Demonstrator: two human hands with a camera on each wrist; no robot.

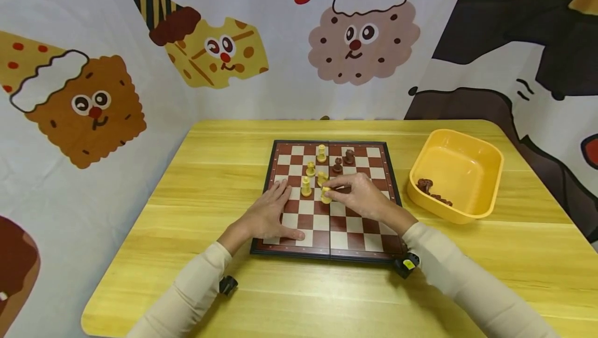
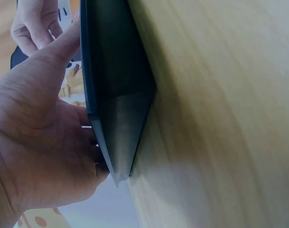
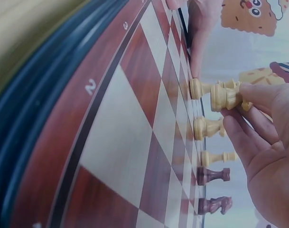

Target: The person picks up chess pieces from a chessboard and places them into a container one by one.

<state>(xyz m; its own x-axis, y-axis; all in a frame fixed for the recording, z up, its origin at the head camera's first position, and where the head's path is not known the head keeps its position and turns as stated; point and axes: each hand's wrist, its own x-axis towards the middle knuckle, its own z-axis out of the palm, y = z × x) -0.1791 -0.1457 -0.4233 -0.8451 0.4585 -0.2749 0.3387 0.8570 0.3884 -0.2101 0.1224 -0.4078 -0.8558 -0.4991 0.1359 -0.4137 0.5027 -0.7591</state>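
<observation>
right fingers [image 1: 339, 180] pinch pale piece [image 3: 223, 98] | left fingers [image 1: 279, 191] spread | six pieces [image 1: 306, 187] on board [image 1: 304, 222] | seemingly left: dark ones [image 1: 424, 186] in tub [image 1: 460, 164]

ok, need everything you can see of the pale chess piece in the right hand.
The pale chess piece is creamy yellow and looks like smooth, slightly glossy plastic. It has a wide, round, stepped base and a narrower body; fingers partly cover its top, so its kind can't be told. The right hand pinches its upper part. It appears lifted just off the chessboard, roughly upright, near the central seam and to the right of another pale piece.
</observation>
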